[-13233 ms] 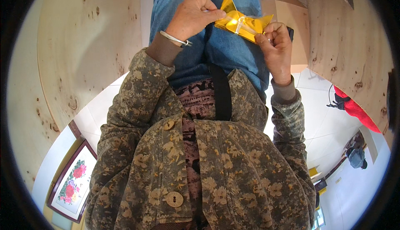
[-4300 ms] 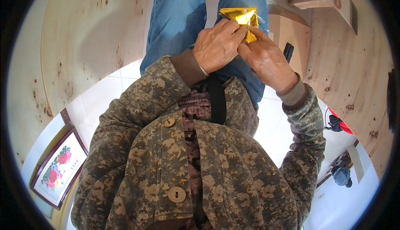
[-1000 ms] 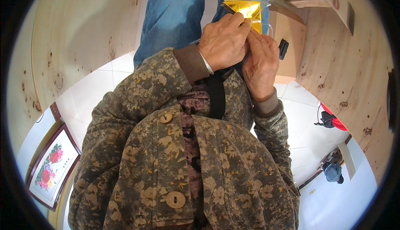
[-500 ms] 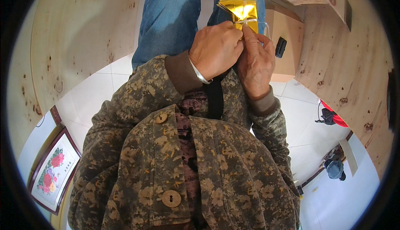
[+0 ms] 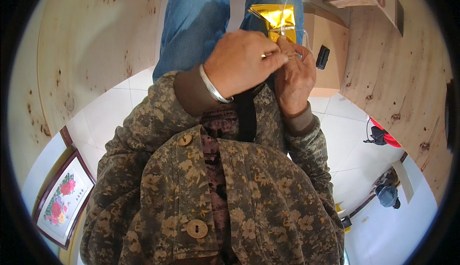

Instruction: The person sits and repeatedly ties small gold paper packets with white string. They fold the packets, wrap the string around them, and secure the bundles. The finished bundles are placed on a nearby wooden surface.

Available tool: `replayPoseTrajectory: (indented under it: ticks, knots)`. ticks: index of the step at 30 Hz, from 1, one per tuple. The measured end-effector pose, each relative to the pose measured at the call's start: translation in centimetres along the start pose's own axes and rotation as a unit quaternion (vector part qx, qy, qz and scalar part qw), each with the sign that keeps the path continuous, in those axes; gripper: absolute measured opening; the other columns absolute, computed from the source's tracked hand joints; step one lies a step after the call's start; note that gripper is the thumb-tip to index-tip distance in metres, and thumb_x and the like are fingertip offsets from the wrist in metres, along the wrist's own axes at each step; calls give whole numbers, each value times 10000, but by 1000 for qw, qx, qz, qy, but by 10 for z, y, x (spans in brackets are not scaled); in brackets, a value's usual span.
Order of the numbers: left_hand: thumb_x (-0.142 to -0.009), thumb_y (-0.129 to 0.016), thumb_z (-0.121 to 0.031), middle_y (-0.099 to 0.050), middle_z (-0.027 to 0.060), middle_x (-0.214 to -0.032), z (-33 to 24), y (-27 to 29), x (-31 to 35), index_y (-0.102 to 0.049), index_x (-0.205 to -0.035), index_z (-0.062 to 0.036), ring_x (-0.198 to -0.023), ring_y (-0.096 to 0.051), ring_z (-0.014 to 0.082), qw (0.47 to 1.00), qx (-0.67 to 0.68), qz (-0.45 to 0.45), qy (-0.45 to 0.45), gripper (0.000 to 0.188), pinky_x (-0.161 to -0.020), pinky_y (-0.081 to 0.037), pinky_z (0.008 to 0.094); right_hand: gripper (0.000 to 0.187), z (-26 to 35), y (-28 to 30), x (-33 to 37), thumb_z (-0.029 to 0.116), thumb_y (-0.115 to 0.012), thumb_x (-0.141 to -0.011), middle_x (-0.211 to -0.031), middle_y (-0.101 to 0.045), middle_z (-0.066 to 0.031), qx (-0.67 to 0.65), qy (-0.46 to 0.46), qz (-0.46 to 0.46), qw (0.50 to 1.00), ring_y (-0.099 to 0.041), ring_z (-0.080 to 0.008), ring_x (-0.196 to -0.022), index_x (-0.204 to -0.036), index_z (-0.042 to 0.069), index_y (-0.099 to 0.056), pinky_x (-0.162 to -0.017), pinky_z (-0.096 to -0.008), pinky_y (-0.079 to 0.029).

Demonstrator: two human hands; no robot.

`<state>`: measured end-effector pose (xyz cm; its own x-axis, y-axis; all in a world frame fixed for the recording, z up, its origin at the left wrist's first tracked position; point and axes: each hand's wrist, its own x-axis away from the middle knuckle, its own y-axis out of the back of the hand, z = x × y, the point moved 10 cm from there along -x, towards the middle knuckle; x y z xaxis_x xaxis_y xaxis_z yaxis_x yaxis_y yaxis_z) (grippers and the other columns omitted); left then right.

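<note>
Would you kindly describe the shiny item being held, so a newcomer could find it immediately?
Start at the blue jeans at the top. Above the right knee, both hands pinch a gold foil packet. It is the only glossy yellow thing there.

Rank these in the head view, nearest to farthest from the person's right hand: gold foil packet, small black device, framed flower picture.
1. Gold foil packet: touching the right hand, at its fingertips.
2. Small black device: just right, on the wooden box.
3. Framed flower picture: far lower left, on the floor.

Open floor tiles [image 5: 110, 116] left of the knees; cardboard box [image 5: 330, 49] close on the right.
</note>
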<state>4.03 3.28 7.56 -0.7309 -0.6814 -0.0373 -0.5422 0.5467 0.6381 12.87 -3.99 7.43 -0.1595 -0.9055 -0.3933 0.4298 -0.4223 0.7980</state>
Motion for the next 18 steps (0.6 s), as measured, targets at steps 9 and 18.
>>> replayPoseTrajectory:
  ticks: [9, 18]
  knots:
    - [-848, -703, -156, -650, 84, -887, 19, 32, -42, -724, -935, -54, -799, -650, 245, 981, -46, -181, -55, 136, -712, -540, 348, 373, 5, 2, -3, -22, -712, -780, -1086, -719, -137, 21, 1, -7, 1000, -650, -286, -966, -1149, 31, -702, -836, -382, -528]
    - [-846, -740, -239, -632, 77, -884, 19, 15, -64, -723, -938, -67, -749, -652, 265, 978, -99, -182, -36, 196, -658, -535, 351, 380, 4, 1, -2, -30, -704, -773, -1097, -716, -141, 19, -7, -8, 1000, -651, -297, -977, -1147, 33, -705, -859, -385, -523]
